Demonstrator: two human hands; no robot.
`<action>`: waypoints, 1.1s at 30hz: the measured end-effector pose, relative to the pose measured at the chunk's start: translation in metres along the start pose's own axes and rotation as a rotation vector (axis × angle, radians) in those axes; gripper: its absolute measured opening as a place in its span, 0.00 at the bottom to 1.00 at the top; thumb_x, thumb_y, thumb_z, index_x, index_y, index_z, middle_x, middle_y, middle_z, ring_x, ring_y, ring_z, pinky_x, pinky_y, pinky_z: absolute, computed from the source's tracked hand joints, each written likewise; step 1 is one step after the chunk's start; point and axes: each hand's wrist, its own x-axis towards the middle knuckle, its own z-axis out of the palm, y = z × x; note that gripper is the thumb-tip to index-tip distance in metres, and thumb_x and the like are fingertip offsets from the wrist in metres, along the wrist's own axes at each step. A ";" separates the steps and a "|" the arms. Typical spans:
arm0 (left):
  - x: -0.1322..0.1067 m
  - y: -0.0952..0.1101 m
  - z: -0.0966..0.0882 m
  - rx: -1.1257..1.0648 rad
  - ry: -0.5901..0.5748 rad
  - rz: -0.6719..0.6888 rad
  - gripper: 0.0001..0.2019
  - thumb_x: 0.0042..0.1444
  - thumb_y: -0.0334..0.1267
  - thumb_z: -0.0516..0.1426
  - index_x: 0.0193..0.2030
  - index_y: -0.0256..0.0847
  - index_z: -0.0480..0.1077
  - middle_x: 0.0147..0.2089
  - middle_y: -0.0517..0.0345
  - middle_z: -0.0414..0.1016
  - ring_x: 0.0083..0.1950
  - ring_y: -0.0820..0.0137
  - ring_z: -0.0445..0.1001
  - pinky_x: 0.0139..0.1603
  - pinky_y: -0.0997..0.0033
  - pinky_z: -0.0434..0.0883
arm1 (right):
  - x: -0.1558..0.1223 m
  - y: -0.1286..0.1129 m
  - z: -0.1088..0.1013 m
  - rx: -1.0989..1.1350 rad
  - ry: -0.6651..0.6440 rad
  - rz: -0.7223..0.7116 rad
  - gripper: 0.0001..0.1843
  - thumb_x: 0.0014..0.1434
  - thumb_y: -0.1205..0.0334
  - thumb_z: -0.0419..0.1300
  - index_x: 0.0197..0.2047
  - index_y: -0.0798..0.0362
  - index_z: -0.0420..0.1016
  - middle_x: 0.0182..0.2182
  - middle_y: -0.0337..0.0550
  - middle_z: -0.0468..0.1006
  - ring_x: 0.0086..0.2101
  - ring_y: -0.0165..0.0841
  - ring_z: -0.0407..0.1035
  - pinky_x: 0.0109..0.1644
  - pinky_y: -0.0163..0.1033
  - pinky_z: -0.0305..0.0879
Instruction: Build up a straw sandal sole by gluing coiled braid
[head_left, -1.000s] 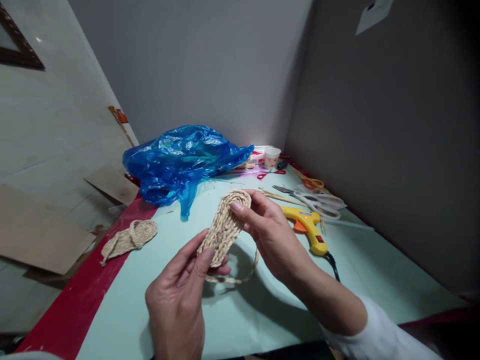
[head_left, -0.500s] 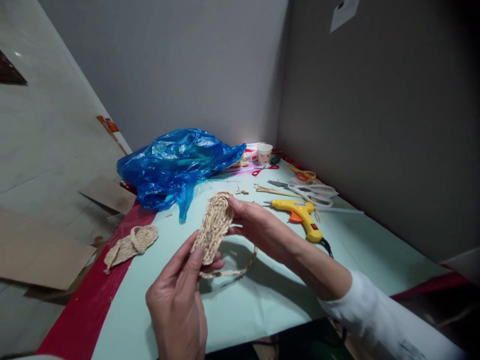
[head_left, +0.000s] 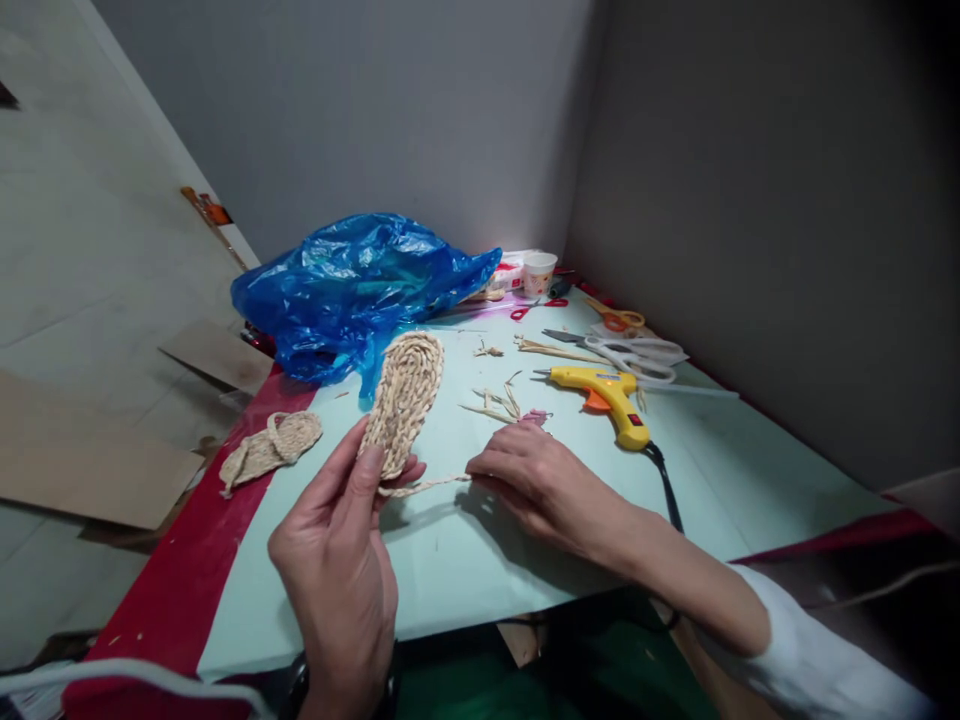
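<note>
A coiled sole of braided straw (head_left: 409,400), long and rounded at the top, is held upright by its lower end in my left hand (head_left: 337,560), thumb in front and fingers behind. From its base a loose straw braid (head_left: 427,486) runs right to my right hand (head_left: 529,480), whose fingers are pinched on it just above the table. Straw scraps (head_left: 499,405) and a small pink bit (head_left: 535,417) lie just beyond that hand. A finished-looking little straw slipper (head_left: 271,450) with a strap rests at the table's left edge.
A yellow glue gun (head_left: 611,400) with a black cord lies right of my hands. Behind it are white-handled scissors (head_left: 634,355), orange-handled scissors (head_left: 616,315) and red-handled scissors (head_left: 536,308). A blue plastic bag (head_left: 352,290) and a paper cup (head_left: 538,273) stand at the back.
My right hand has let go of the sole's upper edge, moved down and right, and taken hold of the loose braid, now drawn out sideways. My left hand still holds the sole.
</note>
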 end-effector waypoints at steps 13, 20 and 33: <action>0.000 -0.015 -0.010 0.171 -0.018 0.077 0.16 0.53 0.41 0.69 0.49 0.44 0.82 0.46 0.60 0.87 0.31 0.71 0.84 0.35 0.76 0.82 | 0.025 -0.009 -0.027 -0.072 0.342 -0.116 0.06 0.69 0.67 0.57 0.42 0.54 0.76 0.34 0.45 0.74 0.36 0.33 0.67 0.40 0.38 0.63; 0.000 -0.018 -0.019 0.325 -0.050 0.051 0.18 0.52 0.46 0.69 0.50 0.48 0.82 0.43 0.60 0.87 0.31 0.68 0.84 0.36 0.74 0.79 | 0.033 0.001 -0.027 -0.076 0.347 -0.065 0.06 0.68 0.61 0.61 0.41 0.53 0.78 0.34 0.44 0.75 0.37 0.33 0.67 0.41 0.38 0.62; -0.004 -0.023 -0.019 0.188 0.007 0.000 0.18 0.49 0.42 0.71 0.48 0.44 0.83 0.43 0.60 0.87 0.29 0.71 0.83 0.35 0.79 0.79 | 0.038 0.007 -0.017 0.092 0.356 0.015 0.03 0.66 0.65 0.63 0.40 0.55 0.78 0.35 0.43 0.76 0.37 0.32 0.69 0.42 0.37 0.61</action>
